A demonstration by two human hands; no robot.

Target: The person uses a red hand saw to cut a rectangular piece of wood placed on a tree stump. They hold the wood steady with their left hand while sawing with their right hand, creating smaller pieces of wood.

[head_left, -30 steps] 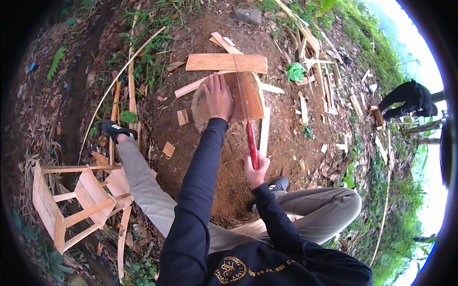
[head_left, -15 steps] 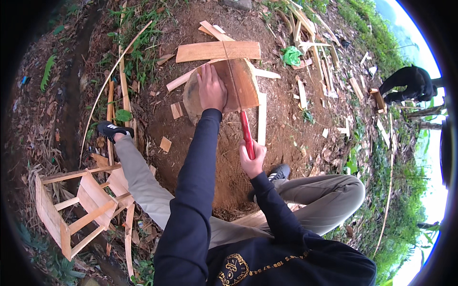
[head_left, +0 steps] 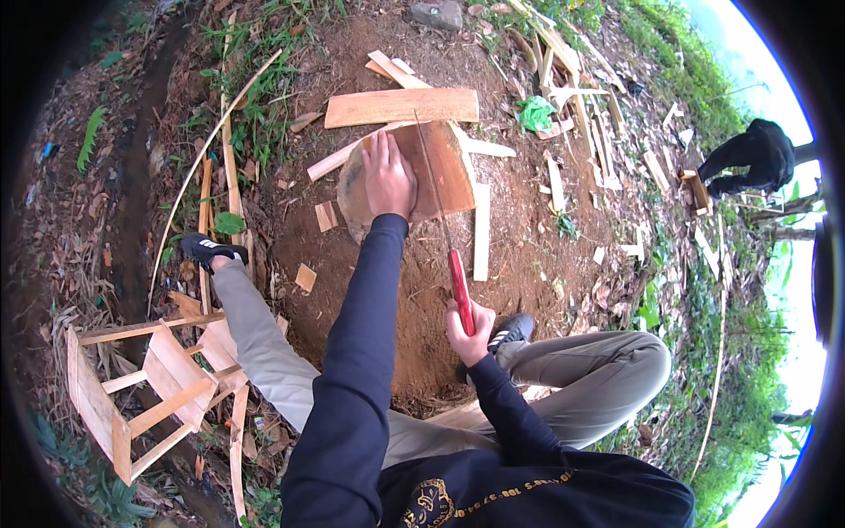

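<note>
Work at a tree stump, seen from above, with parts listed from largest to smallest and places given relative to the stump. A co-worker in dark clothing [head_left: 759,157] bends over, well to the right of the stump. A pale wooden frame [head_left: 174,370] of panels and rails stands to its left and nearer my body, beside my outstretched leg. The stump [head_left: 354,192] itself rises from bare soil before me. A broad plank [head_left: 400,107] lies crosswise just beyond it. On its top rests the brown board [head_left: 455,174], directly beneath my left hand and extending to the right of it, the lower edge pointing toward me. My saw [head_left: 458,280] (red handle, thin straight blade) runs from the near side of the stump across the board; its tip appears against the plank's near edge, though I cannot tell whether they touch, nor how deep the blade sits. A narrow strip [head_left: 481,233] lies just right of the stump. My left hand [head_left: 392,180] is laid flat on the board, fingers extended away from me, left of the blade. My right hand [head_left: 471,333] is wrapped around the saw's handle, on my side of the stump, apart from the board. A small square offcut [head_left: 305,277] lies left of the stump and nearer me.
</note>
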